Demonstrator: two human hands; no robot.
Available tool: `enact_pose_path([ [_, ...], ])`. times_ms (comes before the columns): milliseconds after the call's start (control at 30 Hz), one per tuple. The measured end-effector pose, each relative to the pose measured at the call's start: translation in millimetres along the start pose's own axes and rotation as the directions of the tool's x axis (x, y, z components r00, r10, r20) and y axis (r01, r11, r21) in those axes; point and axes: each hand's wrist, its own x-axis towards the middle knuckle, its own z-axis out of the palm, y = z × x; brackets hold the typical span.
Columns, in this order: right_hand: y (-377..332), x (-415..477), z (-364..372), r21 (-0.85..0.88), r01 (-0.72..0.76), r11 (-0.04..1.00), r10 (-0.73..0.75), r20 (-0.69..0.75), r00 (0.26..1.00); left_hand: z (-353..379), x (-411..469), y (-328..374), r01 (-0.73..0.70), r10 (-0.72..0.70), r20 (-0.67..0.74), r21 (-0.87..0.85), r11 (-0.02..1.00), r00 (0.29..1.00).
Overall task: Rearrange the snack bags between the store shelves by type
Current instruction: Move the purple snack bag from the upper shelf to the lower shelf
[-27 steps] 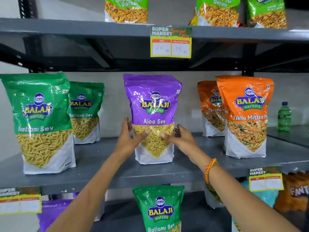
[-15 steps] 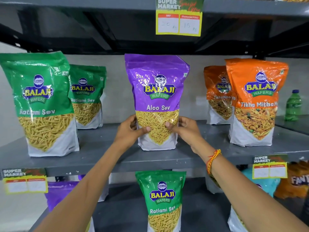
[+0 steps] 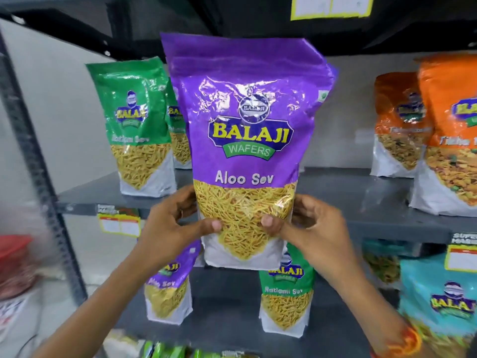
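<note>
Left hand [image 3: 169, 224] fingers [image 3: 213, 224] closed on lower left edge of purple Aloo Sev bag [image 3: 245, 140], thumb on front over the clear window. Right hand [image 3: 313, 226] fingers [image 3: 268, 223] closed on lower right edge, thumb on front too. Bag upright, label facing camera, held in the air in front of middle shelf [image 3: 348, 200], base clear of the shelf board.

Behind bag left: two green Ratlami Sev bags [image 3: 135, 125] standing on middle shelf, one behind the other. Right side: two orange bags [image 3: 398, 125] on same shelf, text blurred.

Lower shelf [image 3: 224, 311]: second purple Aloo Sev bag [image 3: 169, 288] under left wrist, a green Ratlami Sev bag [image 3: 285, 293] beside it, teal Balaji bag [image 3: 438, 293] far right. Yellow price tag [image 3: 118, 223] on middle shelf edge. Orange thread band [image 3: 405, 342] on right wrist.
</note>
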Motion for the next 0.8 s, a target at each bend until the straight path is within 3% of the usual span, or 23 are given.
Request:
enact_pose_path([
  [200, 31.0, -43.4, 30.4, 0.068, -0.079, 0.995, 0.067, 0.162, 0.984, -20.9, -75.1, -15.9, 0.148, -0.141, -0.097, 0.064, 0.987, 0.985],
  [433, 123.6, -111.3, 57.1, 0.098, -0.366, 0.925, 0.326, 0.285, 0.901, -6.7, -166.3, -80.8, 0.404, -0.382, -0.159, 0.15, 0.902, 0.91],
  [633, 217.2, -122.2, 66.8, -0.05, -0.5, 0.864, 0.501, 0.174, 0.848, 21.3, -174.3, -172.6, 0.603, -0.591, -0.122, 0.15, 0.783, 0.797],
  [800, 268.5, -87.3, 76.4, -0.158, -0.519, 0.84, 0.533, 0.067, 0.843, 32.9, -137.0, -242.3, 0.595, -0.596, -0.073, 0.235, 0.769, 0.8],
])
